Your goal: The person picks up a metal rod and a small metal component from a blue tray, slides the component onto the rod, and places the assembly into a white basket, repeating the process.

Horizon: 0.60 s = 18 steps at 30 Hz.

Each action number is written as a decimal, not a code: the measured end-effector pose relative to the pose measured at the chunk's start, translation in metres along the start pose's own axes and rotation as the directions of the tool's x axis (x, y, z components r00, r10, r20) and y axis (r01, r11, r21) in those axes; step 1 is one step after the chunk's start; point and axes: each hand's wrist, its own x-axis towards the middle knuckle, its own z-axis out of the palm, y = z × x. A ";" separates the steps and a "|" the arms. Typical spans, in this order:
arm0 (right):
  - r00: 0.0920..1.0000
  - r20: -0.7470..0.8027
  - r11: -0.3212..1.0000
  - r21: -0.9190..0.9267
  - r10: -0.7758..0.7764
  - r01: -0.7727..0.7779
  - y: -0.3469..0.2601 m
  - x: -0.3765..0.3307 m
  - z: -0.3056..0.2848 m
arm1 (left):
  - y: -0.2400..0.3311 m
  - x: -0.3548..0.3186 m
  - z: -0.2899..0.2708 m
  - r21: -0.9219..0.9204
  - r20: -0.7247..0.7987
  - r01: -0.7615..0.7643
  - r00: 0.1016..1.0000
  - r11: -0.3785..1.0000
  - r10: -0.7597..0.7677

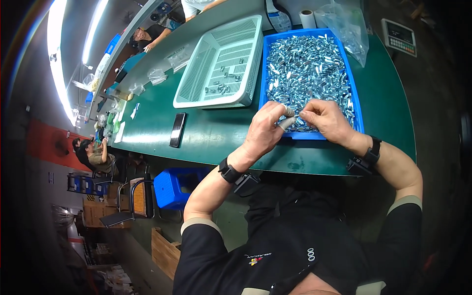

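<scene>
A blue tray (pixel 359 110) holds a heap of small, shiny, silvery metal pieces (pixel 307 69). Over its near edge my two hands meet, fingertips almost touching. My left hand (pixel 265 129) is closed in a pinch, with pale finger covers on some fingertips. Facing it, my right hand (pixel 328 120) pinches with thumb and forefinger. A small shiny metal piece seems to sit between the fingertips, mostly hidden by them. To the left stands a pale green slotted basket (pixel 179 104) with several similar metal pieces (pixel 219 89) scattered on its bottom.
A black phone (pixel 178 130) lies on the green table (pixel 211 140), left of my hands. Behind the tray are a clear plastic bag (pixel 351 37) and a white roll (pixel 308 19). A digital scale (pixel 399 37) is at the far right. A blue stool (pixel 169 189) stands below the table edge.
</scene>
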 end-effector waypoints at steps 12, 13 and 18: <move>0.982 -0.125 0.986 0.109 0.138 -0.125 -0.006 -0.002 -0.004 | -0.005 0.004 -0.034 0.179 -0.032 -0.070 0.996 0.981 0.077; 0.982 -0.112 0.980 0.147 0.152 -0.135 -0.007 -0.001 -0.003 | -0.014 0.002 -0.047 0.183 -0.042 -0.021 0.999 0.983 0.030; 0.985 -0.095 0.979 0.163 0.142 -0.125 -0.002 0.002 -0.005 | -0.024 0.036 -0.104 0.644 -0.129 0.008 0.987 0.765 0.097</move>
